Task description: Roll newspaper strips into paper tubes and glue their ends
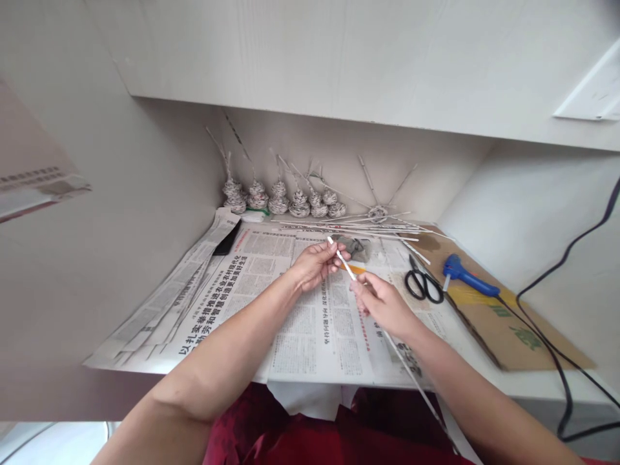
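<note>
A long, thin rolled paper stick [345, 263] runs between my two hands above the newspaper-covered desk. My left hand [320, 263] pinches it close to its far tip. Lower down, my right hand [380, 300] has its fingers closed round the same stick, whose tail [411, 374] slants down past my right forearm to the desk's front edge. Beneath the hands lie spread newspaper sheets [295, 323]. Just behind my fingers sit a crumpled grey cloth-like lump [356, 247] and a flat orange piece [357, 268], partly hidden.
Several woven paper gourds [278, 199] line the back wall, beside a started weave with spokes [378, 213]. Loose paper sticks [358, 228] lie before them. Black scissors [423, 285] and a blue glue gun [467, 276] on cardboard [513, 329] are at right; paper strips [179, 284] at left.
</note>
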Motion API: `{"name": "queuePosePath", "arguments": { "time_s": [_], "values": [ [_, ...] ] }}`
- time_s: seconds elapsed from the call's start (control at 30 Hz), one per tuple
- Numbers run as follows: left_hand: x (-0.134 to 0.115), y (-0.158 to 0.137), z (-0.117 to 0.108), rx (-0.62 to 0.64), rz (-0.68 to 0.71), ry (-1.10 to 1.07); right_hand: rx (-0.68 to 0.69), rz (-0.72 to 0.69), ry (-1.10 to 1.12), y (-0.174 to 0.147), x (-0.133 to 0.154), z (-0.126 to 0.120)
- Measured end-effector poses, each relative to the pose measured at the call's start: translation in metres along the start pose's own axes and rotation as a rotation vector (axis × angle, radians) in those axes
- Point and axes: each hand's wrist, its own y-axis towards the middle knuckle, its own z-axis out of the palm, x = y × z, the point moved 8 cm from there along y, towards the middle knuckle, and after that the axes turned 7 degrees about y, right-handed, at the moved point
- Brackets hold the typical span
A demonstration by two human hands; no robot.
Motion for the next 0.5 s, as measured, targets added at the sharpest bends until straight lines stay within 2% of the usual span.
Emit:
{"name": "queuePosePath", "arguments": {
  "time_s": [0.07, 0.1, 0.2, 0.27, 0.4, 0.5],
  "values": [
    [0.000, 0.000, 0.000, 0.001, 0.000, 0.000, -0.080, -0.084, -0.123, 0.000, 0.007, -0.005],
    [0.000, 0.000, 0.000, 0.006, -0.004, -0.005, -0.056, -0.059, -0.086, 0.000, 0.004, -0.003],
    [0.000, 0.000, 0.001, 0.019, -0.013, -0.032, 0.166, 0.151, 0.285, -0.002, -0.010, 0.016],
    [0.000, -0.001, 0.001, 0.020, -0.013, -0.038, 0.266, 0.238, 0.485, -0.004, -0.013, 0.025],
    [0.001, -0.001, 0.002, 0.036, -0.003, -0.008, 0.222, 0.237, 0.539, 0.001, -0.011, 0.022],
    [0.002, 0.000, 0.003, 0.058, 0.005, 0.011, 0.278, 0.269, 0.624, 0.003, -0.010, 0.030]
  ]
}}
